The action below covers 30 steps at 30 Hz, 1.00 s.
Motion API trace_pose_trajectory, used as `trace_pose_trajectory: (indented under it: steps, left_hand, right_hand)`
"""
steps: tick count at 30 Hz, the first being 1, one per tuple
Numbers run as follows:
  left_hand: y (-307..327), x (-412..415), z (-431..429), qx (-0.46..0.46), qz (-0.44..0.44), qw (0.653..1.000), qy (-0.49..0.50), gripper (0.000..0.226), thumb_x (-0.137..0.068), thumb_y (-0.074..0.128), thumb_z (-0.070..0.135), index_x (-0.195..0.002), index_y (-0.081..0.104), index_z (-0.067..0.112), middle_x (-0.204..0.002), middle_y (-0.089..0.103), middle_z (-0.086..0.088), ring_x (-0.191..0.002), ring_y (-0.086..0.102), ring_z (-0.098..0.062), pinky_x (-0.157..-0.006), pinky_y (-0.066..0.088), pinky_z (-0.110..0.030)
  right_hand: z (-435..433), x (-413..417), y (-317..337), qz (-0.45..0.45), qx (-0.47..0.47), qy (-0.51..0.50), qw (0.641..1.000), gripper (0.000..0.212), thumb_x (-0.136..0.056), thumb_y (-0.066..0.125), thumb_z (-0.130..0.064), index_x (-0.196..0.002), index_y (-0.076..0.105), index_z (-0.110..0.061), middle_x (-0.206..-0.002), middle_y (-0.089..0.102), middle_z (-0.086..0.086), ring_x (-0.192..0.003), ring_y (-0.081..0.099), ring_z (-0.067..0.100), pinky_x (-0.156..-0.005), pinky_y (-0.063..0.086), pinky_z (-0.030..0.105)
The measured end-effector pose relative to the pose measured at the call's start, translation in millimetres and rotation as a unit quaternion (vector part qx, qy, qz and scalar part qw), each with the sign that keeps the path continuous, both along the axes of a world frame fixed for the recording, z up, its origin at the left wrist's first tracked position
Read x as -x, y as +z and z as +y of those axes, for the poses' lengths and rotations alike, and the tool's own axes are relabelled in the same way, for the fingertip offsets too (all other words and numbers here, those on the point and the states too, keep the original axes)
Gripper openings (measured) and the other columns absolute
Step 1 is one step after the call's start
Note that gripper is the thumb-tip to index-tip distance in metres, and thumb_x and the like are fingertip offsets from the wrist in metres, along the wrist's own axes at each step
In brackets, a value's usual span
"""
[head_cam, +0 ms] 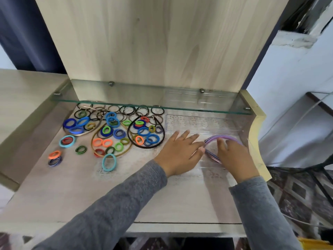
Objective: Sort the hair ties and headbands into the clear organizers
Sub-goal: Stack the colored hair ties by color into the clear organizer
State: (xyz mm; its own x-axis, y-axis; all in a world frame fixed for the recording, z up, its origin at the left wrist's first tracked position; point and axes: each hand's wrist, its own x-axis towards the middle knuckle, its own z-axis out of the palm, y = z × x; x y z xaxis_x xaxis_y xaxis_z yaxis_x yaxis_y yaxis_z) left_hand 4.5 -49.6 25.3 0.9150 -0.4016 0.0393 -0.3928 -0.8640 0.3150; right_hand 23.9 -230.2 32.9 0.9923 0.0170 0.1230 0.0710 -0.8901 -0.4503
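wooden dresser top (pixel 90 186) with a lace mat, set below a glass shelf (pixel 144 103), forms the work surface. loose hair ties (pixel 111 130) in many colours lie spread over the left part of the mat. a black headband (pixel 146 147) and a gold headband (pixel 93 143) lie among them, each ringed around several ties. a clear organizer (pixel 189 123) sits at the right end of the surface, well apart from most of the ties.

step in hand: placing the purple headbands (pixel 225 137) into the clear organizer. the stacked bands stand on edge inside it, with the arch toward the back wall.

hand states:
- left hand (pixel 182 152): fingers straight and spread, palm down at the organizer's left edge, thumb touching the near tip of the bands.
- right hand (pixel 232 157): fingers curled over the lower side of the bands. it appears to grip them, though the hand hides the exact contact.

next move, as judged: seat the bands flat and let go, then reach left for the black or gold headband. each must be lifted clear of the ties lying inside its loop, so that none are dragged along.
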Motion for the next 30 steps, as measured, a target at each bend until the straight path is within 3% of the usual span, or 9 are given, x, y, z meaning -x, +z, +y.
trace_pose_trajectory:
  steps: [2,5,8,12,15,25,30]
  left_hand:
    - [-4.5,8.8,10.7,0.063,-0.042,0.996,0.052,0.052,-0.104,0.018,0.047,-0.147,0.044,0.033,-0.162,0.029,0.006,-0.152,0.016,-0.018,-0.123,0.005,-0.04]
    - [-13.1,23.5,31.3,0.127,-0.145,0.975,0.11,0.047,-0.1,0.027,0.042,-0.132,0.06,0.029,-0.148,0.048,0.004,-0.142,0.035,-0.018,-0.119,0.022,-0.042]
    - [-22.3,36.6,59.2,0.124,-0.239,0.952,0.145,0.031,-0.096,0.045,0.03,-0.118,0.066,0.024,-0.132,0.059,0.002,-0.126,0.051,-0.018,-0.106,0.037,-0.041]
    - [-26.1,52.1,94.0,0.086,-0.309,0.928,0.191,0.026,-0.087,0.058,0.02,-0.111,0.069,0.02,-0.121,0.063,0.001,-0.116,0.057,-0.019,-0.097,0.039,-0.037]
    - [-27.9,62.4,117.4,0.07,-0.32,0.921,0.212,0.027,-0.085,0.058,0.019,-0.11,0.069,0.019,-0.119,0.063,0.001,-0.114,0.058,-0.019,-0.095,0.041,-0.037]
    - [-36.4,80.8,166.3,0.067,-0.299,0.918,0.25,0.029,-0.087,0.054,0.019,-0.112,0.068,0.016,-0.122,0.064,-0.002,-0.116,0.059,-0.021,-0.095,0.045,-0.038]
    - [-36.1,91.6,189.8,0.024,-0.25,0.904,0.346,0.035,-0.087,0.047,0.027,-0.115,0.066,0.019,-0.126,0.062,0.001,-0.118,0.058,-0.02,-0.094,0.041,-0.038]
  right_hand:
    - [12.8,3.3,-0.6,-0.036,-0.072,-0.046,0.996,0.029,-0.099,0.046,-0.026,-0.1,0.061,-0.002,-0.087,0.062,0.016,-0.085,0.06,0.035,-0.069,0.04,0.029]
    - [38.6,8.0,-5.5,-0.108,-0.108,-0.02,0.988,0.023,-0.096,0.051,-0.019,-0.109,0.063,-0.004,-0.103,0.065,0.012,-0.098,0.058,0.027,-0.08,0.039,0.028]
    - [69.7,18.1,-9.3,-0.21,-0.141,0.047,0.966,0.016,-0.088,0.059,-0.006,-0.105,0.063,-0.004,-0.1,0.064,0.008,-0.093,0.06,0.024,-0.083,0.047,0.031]
    - [112.0,34.9,-10.2,-0.258,-0.193,0.106,0.941,0.016,-0.085,0.06,0.001,-0.099,0.06,-0.006,-0.095,0.059,0.001,-0.09,0.056,0.015,-0.081,0.046,0.023]
    - [140.8,45.1,-12.1,-0.281,-0.194,0.155,0.927,0.016,-0.085,0.059,0.003,-0.099,0.06,-0.005,-0.095,0.058,0.003,-0.09,0.055,0.014,-0.083,0.042,0.015]
    - [196.5,55.8,-28.9,-0.26,-0.147,0.242,0.923,0.018,-0.09,0.054,-0.008,-0.105,0.063,-0.005,-0.102,0.061,0.005,-0.094,0.056,0.019,-0.083,0.05,0.035]
    - [208.4,53.4,-37.2,-0.255,-0.1,0.254,0.928,0.02,-0.09,0.056,-0.014,-0.105,0.068,-0.011,-0.108,0.063,0.002,-0.099,0.056,0.02,-0.088,0.047,0.037]
